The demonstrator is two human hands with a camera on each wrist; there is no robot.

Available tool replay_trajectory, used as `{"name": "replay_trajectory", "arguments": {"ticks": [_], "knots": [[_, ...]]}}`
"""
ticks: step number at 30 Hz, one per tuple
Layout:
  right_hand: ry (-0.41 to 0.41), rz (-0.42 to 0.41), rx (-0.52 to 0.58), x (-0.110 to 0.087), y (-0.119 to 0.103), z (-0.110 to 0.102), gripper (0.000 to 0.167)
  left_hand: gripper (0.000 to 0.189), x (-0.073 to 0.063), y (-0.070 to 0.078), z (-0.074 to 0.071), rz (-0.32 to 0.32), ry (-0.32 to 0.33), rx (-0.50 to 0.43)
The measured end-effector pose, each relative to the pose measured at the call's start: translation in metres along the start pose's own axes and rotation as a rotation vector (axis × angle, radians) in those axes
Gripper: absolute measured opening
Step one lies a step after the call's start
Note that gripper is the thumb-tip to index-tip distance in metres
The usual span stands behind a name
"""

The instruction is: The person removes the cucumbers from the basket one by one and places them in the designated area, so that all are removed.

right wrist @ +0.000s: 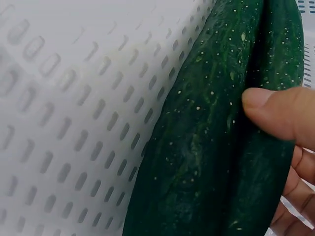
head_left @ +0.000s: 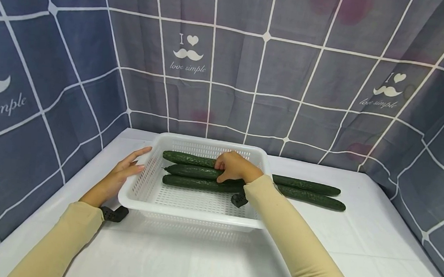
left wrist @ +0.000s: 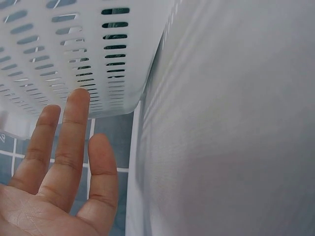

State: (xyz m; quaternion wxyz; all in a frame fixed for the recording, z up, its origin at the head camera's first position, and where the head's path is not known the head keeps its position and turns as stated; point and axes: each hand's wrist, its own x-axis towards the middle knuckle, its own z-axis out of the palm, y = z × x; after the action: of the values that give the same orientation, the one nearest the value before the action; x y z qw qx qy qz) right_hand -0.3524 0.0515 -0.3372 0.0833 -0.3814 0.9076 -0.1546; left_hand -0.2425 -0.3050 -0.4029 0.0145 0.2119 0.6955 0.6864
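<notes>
Three dark green cucumbers lie side by side in a white perforated plastic basket (head_left: 191, 216): a back one (head_left: 190, 158), a middle one (head_left: 191, 171) and a front one (head_left: 198, 183). My right hand (head_left: 235, 166) reaches over the basket's right part and grips the middle cucumber. In the right wrist view, the thumb lies on that cucumber (right wrist: 261, 182), with fingers on its far side; the front cucumber (right wrist: 192, 128) is beside it. My left hand (head_left: 123, 176), fingers extended, is at the basket's left wall (left wrist: 113, 69). Whether its fingertips touch the wall I cannot tell.
On the white tablecloth (head_left: 372, 231), right of the basket, lie two more cucumbers, a rear one (head_left: 309, 185) and a nearer one (head_left: 316, 198), their left ends hidden by the basket and right arm. A dark checked curtain (head_left: 233, 60) encloses the table's back and sides.
</notes>
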Motion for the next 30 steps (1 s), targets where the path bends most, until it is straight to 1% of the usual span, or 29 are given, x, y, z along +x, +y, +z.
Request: {"name": "replay_trajectory", "arguments": {"ticks": [7,11,15,20,23,30], "knots": [[0.029,-0.022,0.064,-0.002,0.005,-0.002,0.029,0.058,0.001,0.000,0.000,0.003,-0.008,-0.010],[0.060,-0.031,0.086,-0.004,0.006,-0.003,0.030,0.058,0.002,-0.001,0.000,0.004,-0.015,-0.019],[0.112,-0.020,0.064,-0.005,0.005,-0.005,0.029,0.058,0.001,-0.002,-0.001,0.001,-0.012,-0.014],[0.174,-0.006,0.057,-0.006,0.002,-0.007,0.028,0.058,0.000,-0.001,0.000,-0.018,0.011,0.020],[0.199,-0.017,0.064,-0.007,-0.001,-0.009,0.027,0.058,-0.001,-0.001,0.001,-0.019,0.015,0.026],[0.256,-0.054,0.081,-0.010,0.000,-0.012,0.026,0.058,0.000,0.000,0.001,-0.010,0.008,0.003]]}}
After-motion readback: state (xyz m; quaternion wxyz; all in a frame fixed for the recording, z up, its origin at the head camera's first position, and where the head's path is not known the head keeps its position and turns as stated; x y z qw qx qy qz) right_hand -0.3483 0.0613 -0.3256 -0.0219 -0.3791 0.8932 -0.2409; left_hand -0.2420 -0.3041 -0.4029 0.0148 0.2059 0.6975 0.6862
